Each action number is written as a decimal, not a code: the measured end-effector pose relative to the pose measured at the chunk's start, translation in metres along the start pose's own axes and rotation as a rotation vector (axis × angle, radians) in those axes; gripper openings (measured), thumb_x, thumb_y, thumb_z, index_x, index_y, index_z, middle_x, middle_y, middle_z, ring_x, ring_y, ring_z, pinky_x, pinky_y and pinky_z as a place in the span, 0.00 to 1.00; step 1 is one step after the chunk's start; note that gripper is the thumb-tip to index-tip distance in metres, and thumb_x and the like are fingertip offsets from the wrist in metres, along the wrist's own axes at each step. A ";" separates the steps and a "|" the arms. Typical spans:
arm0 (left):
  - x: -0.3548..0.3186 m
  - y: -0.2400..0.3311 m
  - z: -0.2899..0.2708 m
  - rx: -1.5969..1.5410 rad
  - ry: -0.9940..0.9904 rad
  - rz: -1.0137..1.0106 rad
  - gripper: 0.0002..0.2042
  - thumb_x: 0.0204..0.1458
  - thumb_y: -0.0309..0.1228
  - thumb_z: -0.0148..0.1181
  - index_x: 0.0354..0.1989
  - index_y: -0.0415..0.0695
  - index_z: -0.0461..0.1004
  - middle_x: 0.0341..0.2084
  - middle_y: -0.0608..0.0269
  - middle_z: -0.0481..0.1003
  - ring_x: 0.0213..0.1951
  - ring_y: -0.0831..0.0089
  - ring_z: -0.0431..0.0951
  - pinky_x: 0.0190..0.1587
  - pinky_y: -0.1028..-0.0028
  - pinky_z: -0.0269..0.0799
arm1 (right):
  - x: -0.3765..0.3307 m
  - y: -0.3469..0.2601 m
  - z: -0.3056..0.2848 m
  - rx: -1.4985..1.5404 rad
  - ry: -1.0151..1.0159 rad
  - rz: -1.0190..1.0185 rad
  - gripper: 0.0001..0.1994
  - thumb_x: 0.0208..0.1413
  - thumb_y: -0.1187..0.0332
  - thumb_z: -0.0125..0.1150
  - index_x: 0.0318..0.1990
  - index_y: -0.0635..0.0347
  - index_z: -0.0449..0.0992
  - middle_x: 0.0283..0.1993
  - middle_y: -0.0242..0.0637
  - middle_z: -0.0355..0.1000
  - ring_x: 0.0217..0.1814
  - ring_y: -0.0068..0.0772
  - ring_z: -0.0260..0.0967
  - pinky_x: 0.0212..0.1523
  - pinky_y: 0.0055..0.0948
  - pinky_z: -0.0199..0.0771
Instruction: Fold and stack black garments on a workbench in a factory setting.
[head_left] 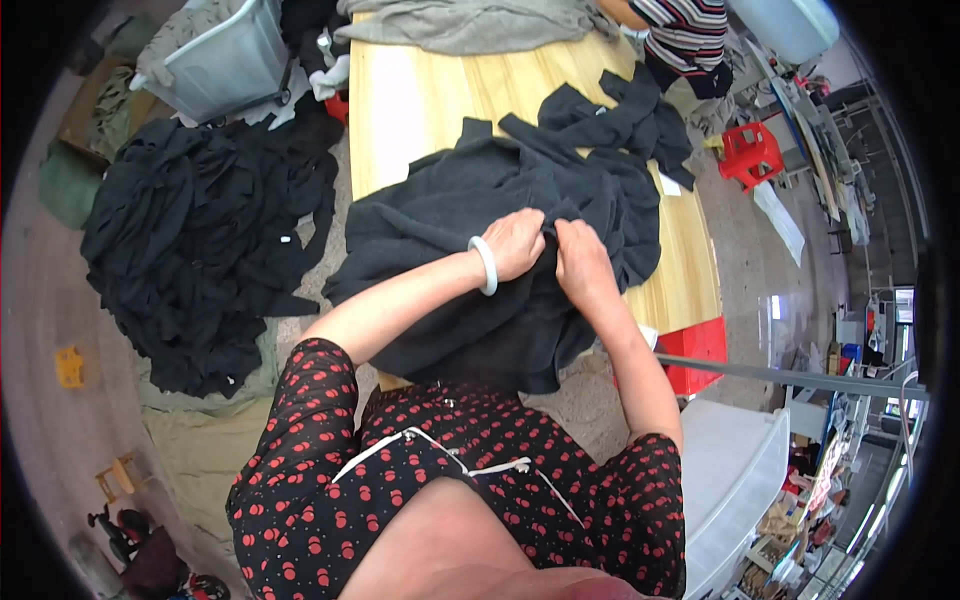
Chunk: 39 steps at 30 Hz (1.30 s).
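A dark, nearly black cloth garment (440,215) lies spread and rumpled over the near end of the wooden table, its lower edge hanging toward my body. My left hand (517,243), below a pale bangle, pinches the fabric near the garment's middle. Close beside it, my right hand (584,262) grips the same cloth with curled fingers. A small fold rises between the two hands; the fingertips are partly hidden. Beyond them, more dark cloth (625,125) is bunched at the table's far right side.
A large heap of dark garments (205,250) lies on the floor at left. Behind it stands a grey plastic bin (225,65). Grey cloth (480,25) covers the far end of the wooden table (395,100). A person in a striped top (685,35) stands beyond, near a red stool (750,157).
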<state>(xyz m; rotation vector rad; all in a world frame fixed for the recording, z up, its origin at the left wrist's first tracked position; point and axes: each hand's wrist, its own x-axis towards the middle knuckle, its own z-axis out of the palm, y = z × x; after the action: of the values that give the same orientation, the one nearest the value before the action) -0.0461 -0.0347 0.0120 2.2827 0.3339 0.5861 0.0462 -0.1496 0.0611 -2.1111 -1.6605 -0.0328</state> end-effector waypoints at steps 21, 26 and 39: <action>0.000 -0.019 -0.072 -0.437 -0.552 -0.034 0.13 0.42 0.31 0.59 0.34 0.37 0.67 0.23 0.66 0.68 0.29 0.79 0.66 0.35 0.78 0.63 | 0.014 -0.003 -0.020 1.467 -0.143 0.450 0.05 0.52 0.72 0.53 0.36 0.61 0.70 0.35 0.27 0.69 0.34 0.14 0.65 0.37 0.14 0.63; -0.032 -0.045 -0.104 -0.233 -0.598 -0.150 0.15 0.42 0.28 0.58 0.39 0.35 0.68 0.31 0.62 0.72 0.36 0.78 0.68 0.42 0.78 0.64 | 0.012 0.005 -0.075 1.574 0.123 0.311 0.11 0.54 0.71 0.50 0.44 0.64 0.66 0.40 0.34 0.70 0.39 0.22 0.69 0.41 0.21 0.68; -0.031 -0.103 -0.040 -0.340 -0.610 -0.523 0.22 0.42 0.31 0.58 0.47 0.35 0.66 0.38 0.57 0.73 0.41 0.72 0.70 0.47 0.77 0.63 | 0.010 0.051 0.035 0.161 0.081 -0.078 0.12 0.42 0.73 0.58 0.37 0.63 0.71 0.40 0.42 0.69 0.44 0.42 0.65 0.45 0.32 0.64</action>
<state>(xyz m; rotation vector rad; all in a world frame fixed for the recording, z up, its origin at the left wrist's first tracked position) -0.0991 0.0481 -0.0472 1.8239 0.4586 -0.3010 0.0875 -0.1367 0.0160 -1.9010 -1.6402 -0.0077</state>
